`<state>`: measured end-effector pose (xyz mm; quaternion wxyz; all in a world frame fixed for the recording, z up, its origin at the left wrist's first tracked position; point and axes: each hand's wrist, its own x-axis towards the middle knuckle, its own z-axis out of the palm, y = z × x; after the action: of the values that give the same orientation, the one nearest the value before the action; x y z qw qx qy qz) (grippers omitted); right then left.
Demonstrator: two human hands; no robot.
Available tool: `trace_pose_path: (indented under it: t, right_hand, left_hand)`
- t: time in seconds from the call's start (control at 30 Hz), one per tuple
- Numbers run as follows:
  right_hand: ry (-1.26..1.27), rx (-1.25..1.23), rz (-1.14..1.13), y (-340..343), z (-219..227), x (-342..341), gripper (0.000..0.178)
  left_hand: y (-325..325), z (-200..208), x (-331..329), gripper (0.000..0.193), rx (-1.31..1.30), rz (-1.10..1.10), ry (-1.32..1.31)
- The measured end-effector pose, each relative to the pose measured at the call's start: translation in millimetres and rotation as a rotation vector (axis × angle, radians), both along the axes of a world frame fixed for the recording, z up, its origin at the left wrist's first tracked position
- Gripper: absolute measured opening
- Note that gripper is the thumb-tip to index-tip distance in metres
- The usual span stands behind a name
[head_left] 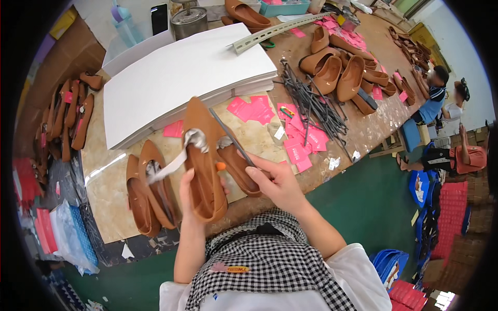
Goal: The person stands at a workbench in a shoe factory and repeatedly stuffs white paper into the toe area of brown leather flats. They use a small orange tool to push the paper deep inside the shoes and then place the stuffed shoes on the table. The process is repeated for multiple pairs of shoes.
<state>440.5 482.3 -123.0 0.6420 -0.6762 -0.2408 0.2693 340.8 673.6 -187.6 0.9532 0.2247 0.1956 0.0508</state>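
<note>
Closest in is the person's checked apron (249, 259), against the near edge of the table (104, 181). Just over that edge the left hand (188, 203) grips a brown shoe (204, 173), thumb along one side and fingers round the other, with the heel toward the apron and the toe pointing at the far edge. Crumpled paper (196, 140) sits in the shoe's opening and trails out to the left as a pale strip.

The right hand (282, 181) has thumb and fingers closed on a thin dark rod (228, 129), which slants up past the shoe's toe. Under the rod, just beside the held shoe, is a second shoe (241, 171); whether it rests on the table or is also held, I cannot tell. Two more shoes (137, 205) lie side by side toward the table's near left corner, the right one with paper inside.

Farther in, a thick stack of white sheets (181, 78) fills much of the left half. Pink cards (251, 110) lie to its right, and a heap of dark rods (316, 106) beyond them, toward the right part of the near edge. Behind the heap is a pile of brown shoes (350, 75). A slotted metal strip (280, 33) lies across the stack's far right corner. Near the far edge are a tin (189, 22) and a phone (160, 19).
</note>
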Motion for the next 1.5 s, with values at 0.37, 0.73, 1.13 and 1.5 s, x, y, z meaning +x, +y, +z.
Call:
trace_pose_path:
  t: [0.37, 0.73, 1.13, 1.5]
  right_hand:
    - [0.172, -0.146, 0.262, 21.1, 16.7, -7.0, 0.05]
    - [-0.31, -0.213, 0.068, 54.1, 11.9, -10.6, 0.037]
    - [-0.702, -0.502, 0.106, 77.6, -27.1, -21.8, 0.041]
    - [-0.883, -1.265, -0.613, -210.8, -102.8, 148.4, 0.017]
  left_hand:
    - [2.2, -30.6, 9.1, 0.057, 0.778, 0.253, 0.104]
    - [0.3, -16.5, -2.6, 0.065, 0.922, 0.31, 0.255]
    - [1.0, -45.0, -13.3, 0.047, 0.945, 0.113, 0.461]
    - [-18.0, 15.0, 34.6, 0.068, 1.617, -0.543, 0.702]
